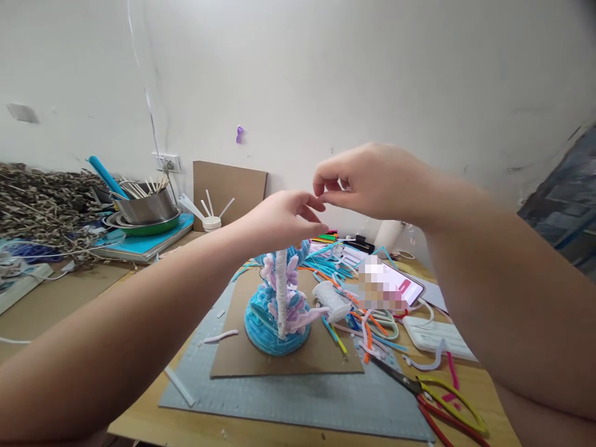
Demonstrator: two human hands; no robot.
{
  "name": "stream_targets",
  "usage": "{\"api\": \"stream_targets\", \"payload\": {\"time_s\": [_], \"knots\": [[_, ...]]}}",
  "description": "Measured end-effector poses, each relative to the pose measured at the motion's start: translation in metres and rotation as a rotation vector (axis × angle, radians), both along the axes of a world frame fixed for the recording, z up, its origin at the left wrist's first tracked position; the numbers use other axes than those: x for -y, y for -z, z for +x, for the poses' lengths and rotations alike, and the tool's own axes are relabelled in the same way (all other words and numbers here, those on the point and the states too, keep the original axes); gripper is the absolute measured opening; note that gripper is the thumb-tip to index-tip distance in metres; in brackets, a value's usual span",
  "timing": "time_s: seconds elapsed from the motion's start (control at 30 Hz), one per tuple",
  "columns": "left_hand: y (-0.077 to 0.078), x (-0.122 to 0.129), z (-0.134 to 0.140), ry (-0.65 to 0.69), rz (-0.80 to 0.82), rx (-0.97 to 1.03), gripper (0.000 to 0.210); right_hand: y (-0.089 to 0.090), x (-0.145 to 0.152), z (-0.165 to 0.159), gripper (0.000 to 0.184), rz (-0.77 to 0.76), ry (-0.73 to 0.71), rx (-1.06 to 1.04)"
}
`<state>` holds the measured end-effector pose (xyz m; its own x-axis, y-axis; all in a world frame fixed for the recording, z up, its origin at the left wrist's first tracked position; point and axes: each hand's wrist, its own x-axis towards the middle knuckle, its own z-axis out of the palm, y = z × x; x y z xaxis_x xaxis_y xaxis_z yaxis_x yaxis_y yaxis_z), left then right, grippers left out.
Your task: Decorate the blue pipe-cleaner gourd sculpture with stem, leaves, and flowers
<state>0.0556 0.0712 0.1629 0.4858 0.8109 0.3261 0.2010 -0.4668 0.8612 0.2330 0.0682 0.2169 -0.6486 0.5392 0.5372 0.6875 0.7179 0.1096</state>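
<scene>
l hand (pixel 289 216) & r hand (pixel 375 180) both bare; l arm (pixel 172 298) & r arm (pixel 493 248) bare as far as vis., slimmer nr hand, wider further up.

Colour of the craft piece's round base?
The round base is bright blue; it shows best in the head view.

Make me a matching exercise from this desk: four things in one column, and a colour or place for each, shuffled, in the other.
Things:
1. Scissors
2. Spool
3. Craft piece
4. Metal bowl

Descriptions:
A. On the flat cardboard sheet, blue at its base
B. Silver, on the left side of the picture
C. Yellow and red at the handle end
D. White, lying on its side

Right pairs: 1-C, 2-D, 3-A, 4-B
</scene>
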Motion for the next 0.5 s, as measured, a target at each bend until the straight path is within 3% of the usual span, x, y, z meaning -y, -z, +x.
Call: {"api": "stream_targets", "payload": {"time_s": [0.13, 0.23, 0.4, 0.5], "knots": [[-0.004, -0.003, 0.006, -0.030, 0.008, -0.051, 0.007, -0.010, -0.008, -0.004, 0.026, 0.002, 0.024, 0.051], [-0.011, -0.004, 0.002, -0.136, 0.034, -0.027, 0.010, -0.019, -0.014, -0.001, 0.023, -0.108, 0.080, 0.066], [-0.017, -0.005, -0.012, -0.197, 0.020, -0.057, 0.009, -0.034, -0.011, 0.010, 0.023, -0.598, 0.263, 0.209], [-0.016, -0.007, -0.022, -0.192, -0.008, -0.060, 0.010, -0.039, -0.011, 0.018, 0.022, -0.838, 0.251, 0.155]]}}
